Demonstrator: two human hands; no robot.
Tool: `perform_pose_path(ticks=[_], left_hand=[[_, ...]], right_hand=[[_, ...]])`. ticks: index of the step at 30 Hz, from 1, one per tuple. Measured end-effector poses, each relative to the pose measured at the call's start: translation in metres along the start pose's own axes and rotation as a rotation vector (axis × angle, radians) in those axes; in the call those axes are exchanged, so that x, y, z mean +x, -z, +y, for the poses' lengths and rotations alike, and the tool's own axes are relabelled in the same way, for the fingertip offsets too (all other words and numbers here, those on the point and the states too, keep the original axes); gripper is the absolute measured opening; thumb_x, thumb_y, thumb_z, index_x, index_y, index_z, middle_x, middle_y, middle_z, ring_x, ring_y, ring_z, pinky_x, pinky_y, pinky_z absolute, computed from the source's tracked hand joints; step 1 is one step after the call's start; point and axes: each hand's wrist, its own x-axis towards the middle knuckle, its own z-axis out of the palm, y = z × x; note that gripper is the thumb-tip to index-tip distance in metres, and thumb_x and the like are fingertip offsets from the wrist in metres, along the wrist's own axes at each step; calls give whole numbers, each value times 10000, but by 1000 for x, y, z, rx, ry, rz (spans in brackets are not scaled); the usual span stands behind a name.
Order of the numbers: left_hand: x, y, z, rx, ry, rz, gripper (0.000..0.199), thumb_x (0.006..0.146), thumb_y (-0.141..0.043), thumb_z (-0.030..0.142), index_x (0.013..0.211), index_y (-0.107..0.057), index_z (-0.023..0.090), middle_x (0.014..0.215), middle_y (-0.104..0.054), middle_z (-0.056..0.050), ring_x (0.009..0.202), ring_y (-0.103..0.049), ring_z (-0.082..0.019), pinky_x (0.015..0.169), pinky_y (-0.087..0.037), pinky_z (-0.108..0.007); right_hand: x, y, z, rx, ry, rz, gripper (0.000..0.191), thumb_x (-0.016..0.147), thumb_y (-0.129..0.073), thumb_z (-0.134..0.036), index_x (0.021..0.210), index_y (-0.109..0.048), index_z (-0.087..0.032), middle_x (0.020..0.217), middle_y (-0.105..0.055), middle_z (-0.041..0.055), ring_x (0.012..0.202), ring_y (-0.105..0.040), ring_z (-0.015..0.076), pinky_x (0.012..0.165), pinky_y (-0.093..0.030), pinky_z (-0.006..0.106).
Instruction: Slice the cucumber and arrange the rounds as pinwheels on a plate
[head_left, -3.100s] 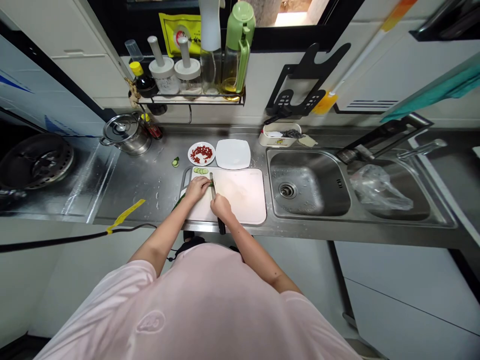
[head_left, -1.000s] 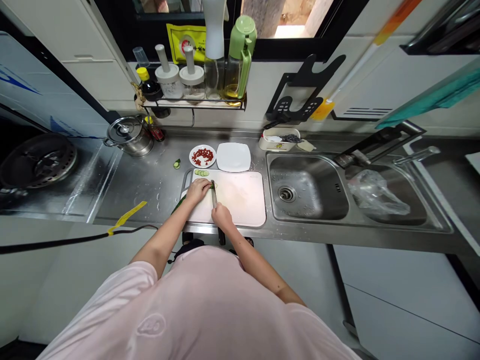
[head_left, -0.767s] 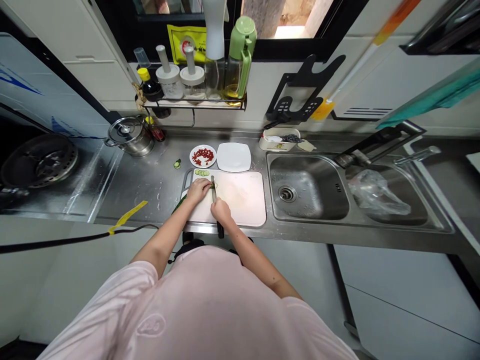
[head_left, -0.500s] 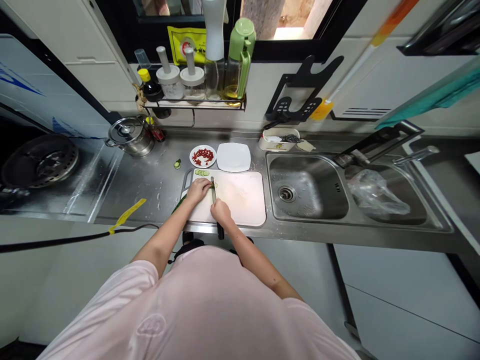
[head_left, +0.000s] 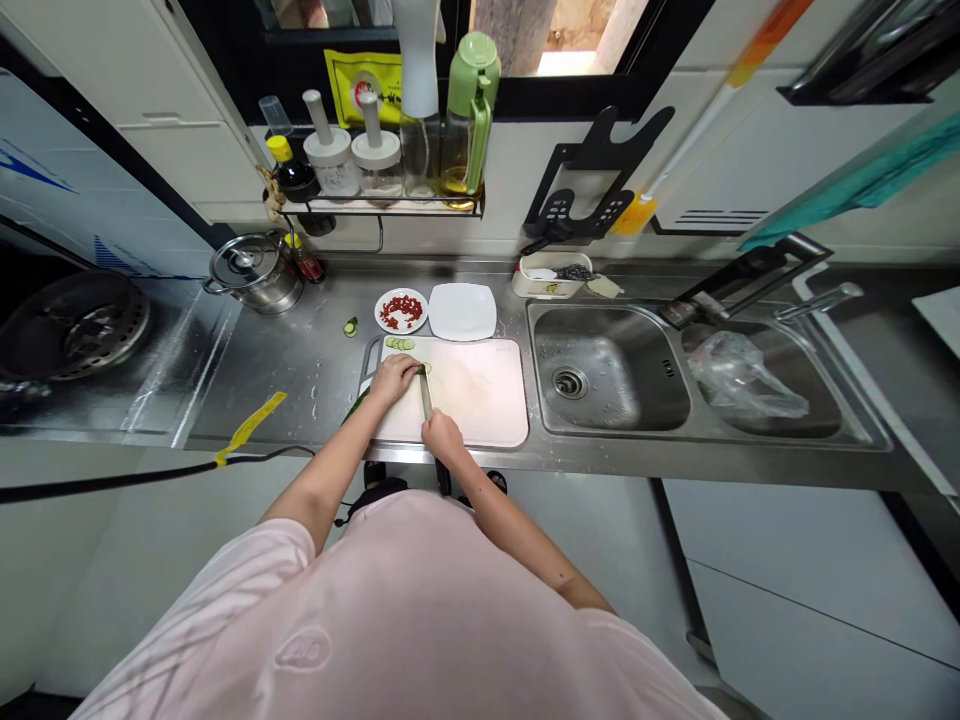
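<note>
My left hand [head_left: 395,378] is closed over a dark green cucumber [head_left: 355,406] on the white cutting board [head_left: 487,395]; most of the cucumber is hidden under the hand and forearm. My right hand [head_left: 443,438] grips a knife [head_left: 427,396] by its black handle, the blade pointing away from me beside the cucumber's cut end. Several thin cucumber slices [head_left: 400,343] lie at the board's upper left corner. Behind the board are a small plate [head_left: 382,300] of chopped red pieces and a bare white square plate [head_left: 463,312].
A cucumber end piece [head_left: 350,326] lies left of the plates. A lidded steel pot [head_left: 259,275] stands at the back left, below a shelf [head_left: 382,207] of bottles and jars. On the right is a double sink [head_left: 615,370] with a plastic bag [head_left: 742,375] in its right basin.
The knife has drawn back slightly toward me, with my right hand. My left hand keeps its place on the cucumber. The whole view has shifted a little.
</note>
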Motion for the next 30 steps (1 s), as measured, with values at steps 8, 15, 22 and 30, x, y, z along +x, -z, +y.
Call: perform_pose_path(ticks=[8, 15, 22, 30], left_hand=[[0, 0, 1, -7, 1, 8, 236, 905, -481, 297, 999, -683, 218, 1037, -679, -55, 1015, -580, -202, 930, -431, -343], [2, 0, 0, -9, 13, 0, 220, 897, -489, 285, 998, -674, 222, 1023, -681, -47, 1000, -585, -202, 920, -436, -341], [3, 3, 2, 18, 29, -26, 234, 885, -491, 296, 1026, -662, 221, 1047, -672, -54, 1018, -574, -210, 936, -424, -350], [4, 7, 16, 121, 104, -69, 291, 859, -527, 331, 1116, -637, 251, 1094, -641, -72, 1064, -550, -240, 922, -422, -357]], right_hand=[[-6, -2, 4, 0, -10, -23, 222, 907, -378, -186, 1026, -558, -129, 981, -665, 140, 892, -629, 232, 656, -390, 271], [-11, 0, 11, -8, 8, -35, 203, 906, -383, -189, 992, -560, -141, 955, -665, 127, 847, -621, 212, 616, -350, 255], [-23, 5, 35, -14, 59, -47, 188, 893, -386, -182, 939, -566, -151, 913, -668, 105, 787, -601, 189, 595, -311, 247], [-29, 17, 64, 59, -23, 68, 229, 917, -361, -201, 975, -575, -146, 924, -670, 95, 834, -594, 179, 647, -328, 229]])
